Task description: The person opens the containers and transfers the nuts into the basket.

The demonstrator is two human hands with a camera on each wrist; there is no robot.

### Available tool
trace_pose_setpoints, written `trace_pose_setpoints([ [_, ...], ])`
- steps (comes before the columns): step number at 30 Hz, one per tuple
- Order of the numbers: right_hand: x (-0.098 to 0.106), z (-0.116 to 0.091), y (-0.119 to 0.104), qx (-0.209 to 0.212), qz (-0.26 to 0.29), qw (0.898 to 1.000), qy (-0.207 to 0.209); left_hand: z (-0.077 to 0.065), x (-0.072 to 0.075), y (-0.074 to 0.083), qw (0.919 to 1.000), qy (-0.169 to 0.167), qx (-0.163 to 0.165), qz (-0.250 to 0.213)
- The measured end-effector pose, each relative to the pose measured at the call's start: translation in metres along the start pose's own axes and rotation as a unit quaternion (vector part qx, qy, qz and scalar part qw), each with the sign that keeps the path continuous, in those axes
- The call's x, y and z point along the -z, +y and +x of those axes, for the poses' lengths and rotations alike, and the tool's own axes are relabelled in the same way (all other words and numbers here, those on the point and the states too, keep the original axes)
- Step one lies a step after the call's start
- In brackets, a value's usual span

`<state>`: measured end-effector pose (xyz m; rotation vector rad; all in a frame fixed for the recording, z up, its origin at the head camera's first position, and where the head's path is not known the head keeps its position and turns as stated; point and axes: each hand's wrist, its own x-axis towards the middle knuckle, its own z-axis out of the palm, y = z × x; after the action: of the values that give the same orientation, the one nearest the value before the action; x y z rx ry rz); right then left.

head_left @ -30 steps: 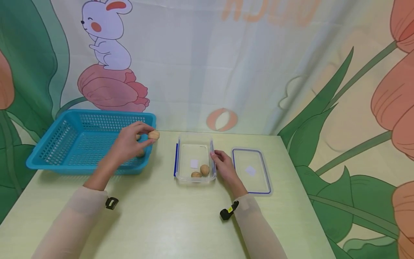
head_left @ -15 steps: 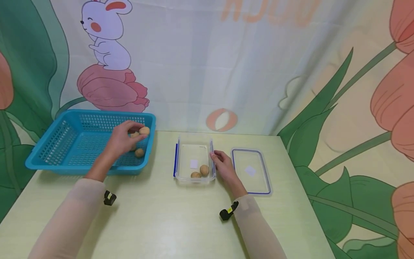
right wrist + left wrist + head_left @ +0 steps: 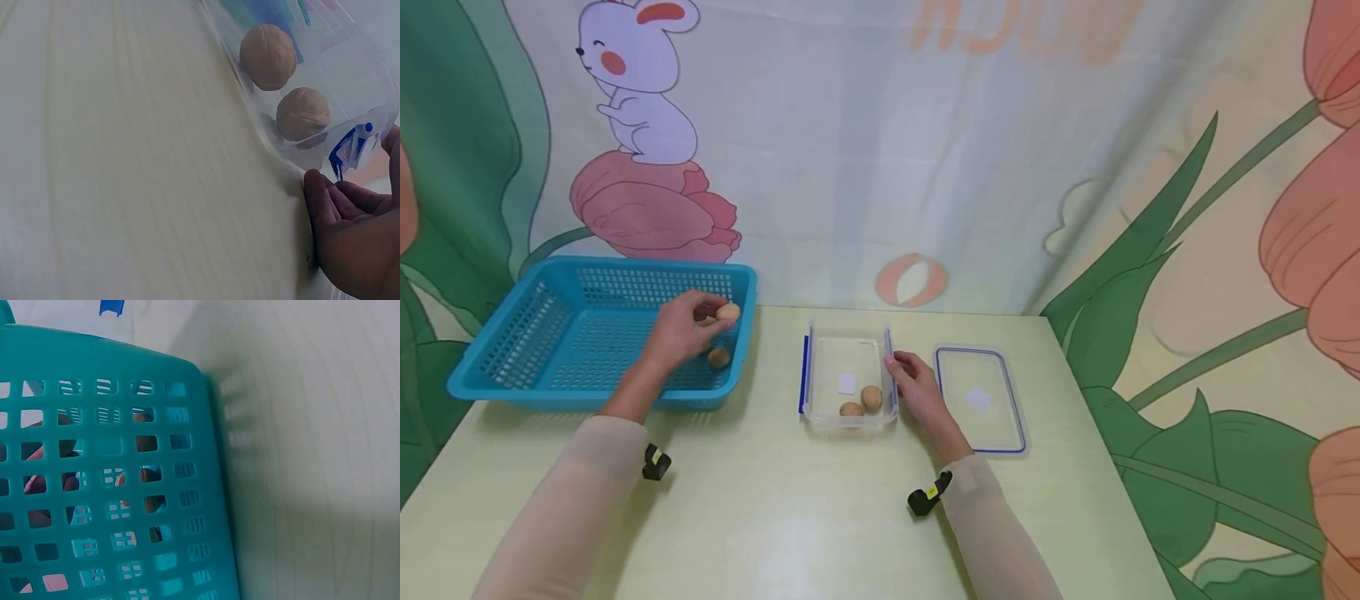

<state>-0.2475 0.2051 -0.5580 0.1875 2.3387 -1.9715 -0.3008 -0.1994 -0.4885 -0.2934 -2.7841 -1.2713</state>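
My left hand (image 3: 679,335) pinches a walnut (image 3: 728,312) between thumb and fingers, over the right end of a blue-green plastic basket (image 3: 598,392). Below it another walnut (image 3: 718,357) lies in the basket; more behind the fingers are partly hidden. The left wrist view has the basket's perforated wall (image 3: 106,494) in front, with bits of hand and walnuts showing through the holes. My right hand (image 3: 922,396) holds the right side of a clear plastic container (image 3: 846,421) by its latch (image 3: 351,150). Two walnuts, one (image 3: 269,57) beside the other (image 3: 303,114), sit inside that container.
A clear lid (image 3: 981,400) with a blue seal lies on the table (image 3: 790,517), just right of the container. Behind the table hangs a printed curtain (image 3: 820,167). A blue latch flap (image 3: 805,375) sticks out at the container's left side.
My left hand has moved left with the walnut, from the basket's right rim back over its inside. The right hand stays at the container. The head view has shifted slightly.
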Motion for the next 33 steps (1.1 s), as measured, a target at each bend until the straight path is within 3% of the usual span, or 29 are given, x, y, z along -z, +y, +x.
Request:
trace_pose_setpoints([
  [10, 0.001, 0.001, -0.002, 0.001, 0.009, 1.000, -0.005, 0.003, -0.002, -0.002, 0.9995, -0.008, 0.021, 0.022],
  [20, 0.000, -0.001, -0.003, -0.007, 0.008, 1.000, 0.000, 0.002, -0.003, -0.003, 0.9995, -0.008, 0.023, 0.021],
  [29, 0.000, -0.001, -0.005, -0.001, 0.007, 1.000, 0.000, 0.002, -0.001, 0.001, 0.9994, 0.006, -0.007, 0.033],
  [33, 0.000, -0.001, -0.004, -0.005, 0.005, 1.000, 0.004, -0.002, 0.001, 0.019, 0.9983, -0.004, -0.029, 0.051],
])
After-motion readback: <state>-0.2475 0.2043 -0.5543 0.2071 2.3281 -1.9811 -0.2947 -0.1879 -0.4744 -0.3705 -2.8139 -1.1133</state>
